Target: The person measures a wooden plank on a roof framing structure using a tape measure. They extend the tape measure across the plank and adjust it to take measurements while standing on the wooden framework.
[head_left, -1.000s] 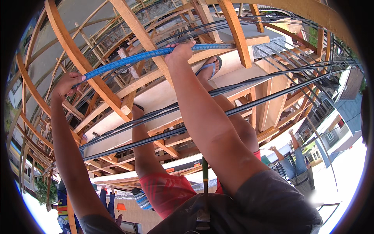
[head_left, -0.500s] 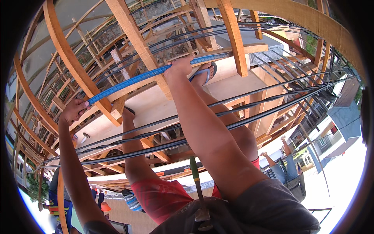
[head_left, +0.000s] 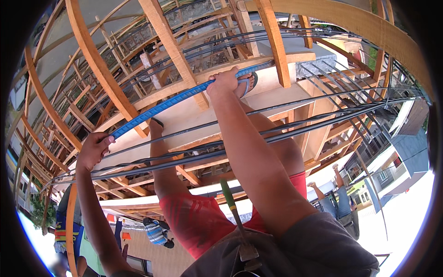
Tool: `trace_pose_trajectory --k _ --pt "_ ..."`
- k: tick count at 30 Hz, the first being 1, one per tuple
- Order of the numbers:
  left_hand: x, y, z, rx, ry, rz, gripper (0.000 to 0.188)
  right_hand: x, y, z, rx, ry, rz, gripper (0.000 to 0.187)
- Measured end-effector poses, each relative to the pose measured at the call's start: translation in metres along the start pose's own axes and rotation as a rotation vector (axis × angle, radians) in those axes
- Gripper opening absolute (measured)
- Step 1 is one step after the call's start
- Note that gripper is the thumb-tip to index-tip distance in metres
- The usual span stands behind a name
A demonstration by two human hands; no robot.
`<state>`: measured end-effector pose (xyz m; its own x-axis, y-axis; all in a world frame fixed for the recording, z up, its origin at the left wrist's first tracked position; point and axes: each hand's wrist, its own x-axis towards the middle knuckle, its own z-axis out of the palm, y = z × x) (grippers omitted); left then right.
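Stretching between my two hands is a long blue ribbed bar [head_left: 159, 105]. My left hand [head_left: 94, 148] is closed round its near left end, thumb on top. Farther along and to the right, my right hand [head_left: 224, 83] grips it from above, the fingers partly hidden. The bar's far right end rests near an upright wooden strut [head_left: 273, 44]. It runs across two more wooden struts [head_left: 173, 51] and above a light-coloured board [head_left: 180, 124]. My sandalled foot [head_left: 247, 84] stands just beyond my right hand.
Several black cables [head_left: 194, 159] cross below my arms. A green-handled tool [head_left: 229, 196] with a metal head is at my waist. Steel bars [head_left: 341, 76] project at right. Timber framing surrounds me; another person [head_left: 157, 231] in striped clothing is below.
Both hands have shifted the blue bar slightly right. My left hand and its end of the bar have come lower and nearer to me.
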<state>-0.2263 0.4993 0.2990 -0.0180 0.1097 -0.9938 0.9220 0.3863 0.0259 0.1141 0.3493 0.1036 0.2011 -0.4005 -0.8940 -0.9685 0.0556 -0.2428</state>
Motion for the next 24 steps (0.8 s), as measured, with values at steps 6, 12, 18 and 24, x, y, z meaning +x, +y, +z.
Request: trace_pose_trajectory --k 6,12,18,24 --pt "-0.029 0.013 0.006 -0.066 0.014 -0.057 0.036 -0.004 0.000 -0.007 0.207 -0.125 0.005 0.057" --pt "0.118 -0.018 -0.067 -0.437 -0.067 0.071 0.044 0.049 0.033 0.028 0.385 -0.285 0.119 0.050" --pt "0.133 -0.036 -0.049 -0.653 -0.245 0.104 0.064 0.034 0.031 0.034 0.054 0.049 -0.106 0.046" --pt "0.198 -0.086 -0.023 -0.827 -0.241 0.079 0.066 0.048 0.037 0.036 0.003 0.154 -0.054 0.048"
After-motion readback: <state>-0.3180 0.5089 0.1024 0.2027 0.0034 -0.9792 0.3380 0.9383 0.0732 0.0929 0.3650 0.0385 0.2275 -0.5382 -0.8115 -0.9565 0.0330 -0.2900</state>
